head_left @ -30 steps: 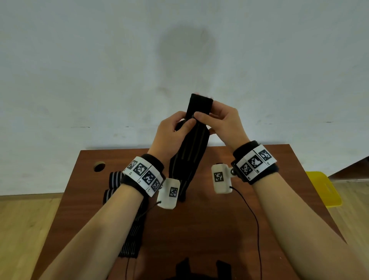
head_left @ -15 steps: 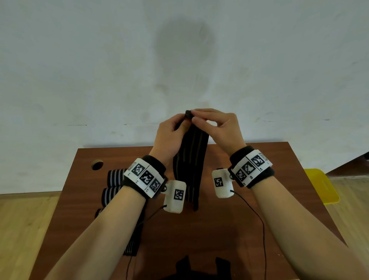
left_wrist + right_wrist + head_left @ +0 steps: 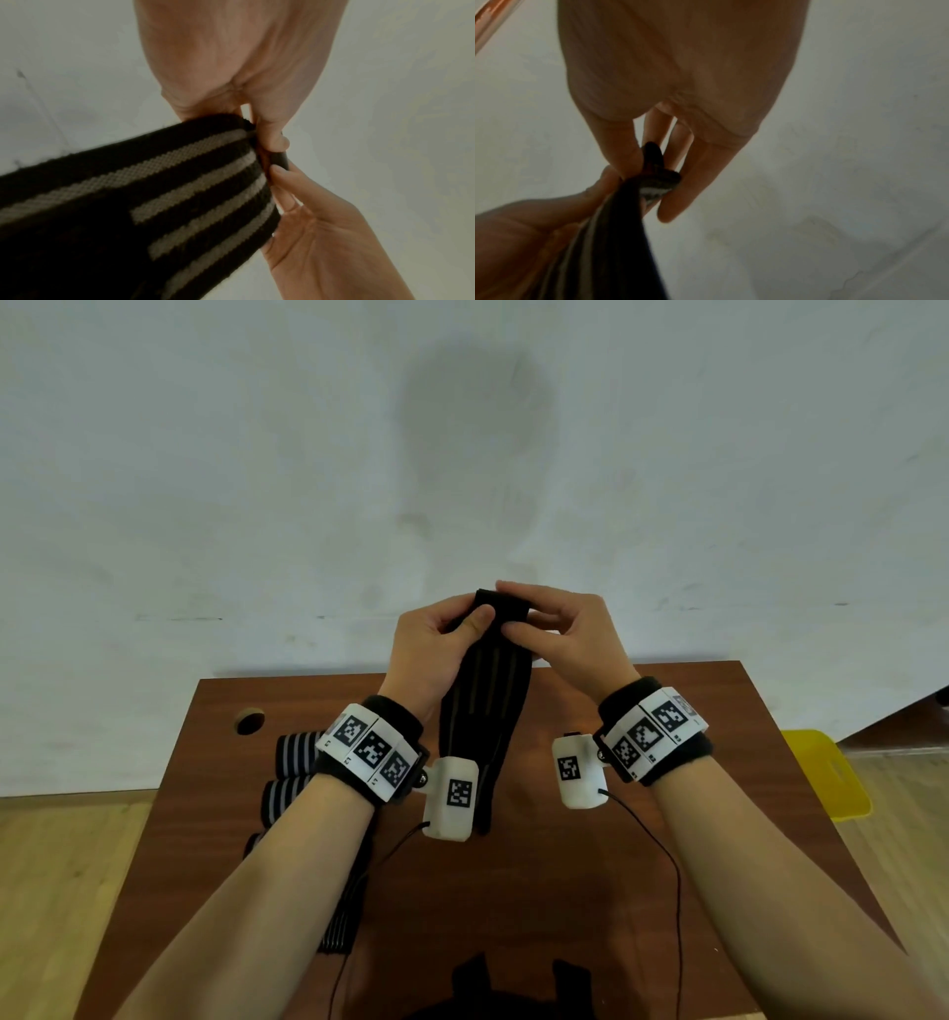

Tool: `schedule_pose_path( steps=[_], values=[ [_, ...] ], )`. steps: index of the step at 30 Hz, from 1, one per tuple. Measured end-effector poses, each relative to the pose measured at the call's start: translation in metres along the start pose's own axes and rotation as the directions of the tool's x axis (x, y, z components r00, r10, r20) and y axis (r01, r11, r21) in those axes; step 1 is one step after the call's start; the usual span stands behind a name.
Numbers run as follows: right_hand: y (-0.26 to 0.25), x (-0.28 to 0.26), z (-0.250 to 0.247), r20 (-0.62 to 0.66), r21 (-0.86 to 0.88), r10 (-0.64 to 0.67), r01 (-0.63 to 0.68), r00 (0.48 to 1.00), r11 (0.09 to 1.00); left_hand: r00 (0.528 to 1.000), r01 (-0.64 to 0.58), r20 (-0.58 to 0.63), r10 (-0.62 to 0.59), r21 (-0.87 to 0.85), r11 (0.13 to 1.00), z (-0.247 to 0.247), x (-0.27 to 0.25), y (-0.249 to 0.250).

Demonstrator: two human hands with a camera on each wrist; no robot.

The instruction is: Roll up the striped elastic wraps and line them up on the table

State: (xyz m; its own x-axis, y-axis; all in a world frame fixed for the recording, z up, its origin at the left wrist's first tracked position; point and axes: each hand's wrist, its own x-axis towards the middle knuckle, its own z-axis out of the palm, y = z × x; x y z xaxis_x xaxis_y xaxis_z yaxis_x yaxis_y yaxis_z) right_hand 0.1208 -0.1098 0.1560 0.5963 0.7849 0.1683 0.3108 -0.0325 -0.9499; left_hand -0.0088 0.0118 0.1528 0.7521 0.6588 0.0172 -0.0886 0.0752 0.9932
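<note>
Head view: wrap top reopened flat, both hands pinching.

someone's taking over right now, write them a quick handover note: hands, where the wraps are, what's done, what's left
Left hand: pinches the top end of the striped wrap, thumb on the front.
Right hand: pinches the same top end from the other side, with a small rolled start between the fingers.
The wrap is held up above the table; most of it hangs unrolled, its lower end near the tabletop.
Done: two rolled wraps stand in line at the left of the table; a third behind the left forearm is only partly visible.
Left: roll this wrap down and add it to the line. An unrolled wrap lies flat under the left forearm.
</note>
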Motion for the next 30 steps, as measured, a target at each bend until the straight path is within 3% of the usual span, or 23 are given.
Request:
schedule_pose_path(
  steps=[4, 8, 11, 13, 16, 20, 23, 25, 28, 30],
  values=[
    [0.004, -0.004, 0.008, -0.102, -0.034, -0.063, 0.060, 0.993, 0.998, 0.999, -0.008, -0.031, 0.008, 0.014, 1.000, 0.001, -0.002, -0.001],
    [0.007, -0.010, 0.014, -0.219, -0.033, -0.131, 0.127, 0.967, 0.991, 0.985, 0.164, -0.026, -0.170, -0.138, 0.977, 0.003, -0.004, 0.002],
    [0.016, -0.013, 0.016, -0.182, -0.122, -0.248, 0.228, 0.952, 0.966, 0.980, 0.195, 0.041, -0.193, -0.029, 0.980, 0.000, -0.003, 0.002],
    [0.025, -0.015, 0.016, -0.182, -0.134, -0.259, 0.237, 0.949, 0.962, 0.979, 0.182, 0.085, -0.186, 0.052, 0.982, -0.002, -0.003, 0.002],
    [0.028, -0.017, 0.018, -0.194, -0.055, -0.169, 0.161, 0.966, 0.985, 0.979, 0.147, 0.125, -0.159, 0.105, 0.984, -0.005, -0.002, -0.003],
    [0.021, -0.014, 0.018, -0.150, 0.065, -0.015, 0.025, 0.989, 0.998, 0.989, 0.113, 0.074, -0.127, 0.165, 0.980, 0.002, 0.000, -0.015],
    [0.022, -0.013, 0.016, -0.076, 0.095, 0.080, -0.072, 0.994, 0.993, 0.994, 0.108, 0.020, -0.111, 0.121, 0.987, 0.004, 0.001, -0.016],
    [0.024, -0.016, 0.020, -0.108, 0.060, 0.181, -0.175, 0.978, 0.983, 0.997, 0.078, 0.001, -0.078, 0.071, 0.994, 0.002, 0.002, -0.013],
    [0.026, -0.021, 0.026, -0.205, 0.004, 0.177, -0.180, 0.963, 0.984, 0.999, 0.027, 0.039, -0.031, 0.108, 0.994, 0.000, 0.005, -0.008],
    [0.023, -0.023, 0.027, -0.174, 0.084, 0.165, -0.153, 0.971, 0.985, 0.998, -0.004, 0.058, -0.005, 0.144, 0.990, -0.002, 0.006, -0.007]
  ],
)
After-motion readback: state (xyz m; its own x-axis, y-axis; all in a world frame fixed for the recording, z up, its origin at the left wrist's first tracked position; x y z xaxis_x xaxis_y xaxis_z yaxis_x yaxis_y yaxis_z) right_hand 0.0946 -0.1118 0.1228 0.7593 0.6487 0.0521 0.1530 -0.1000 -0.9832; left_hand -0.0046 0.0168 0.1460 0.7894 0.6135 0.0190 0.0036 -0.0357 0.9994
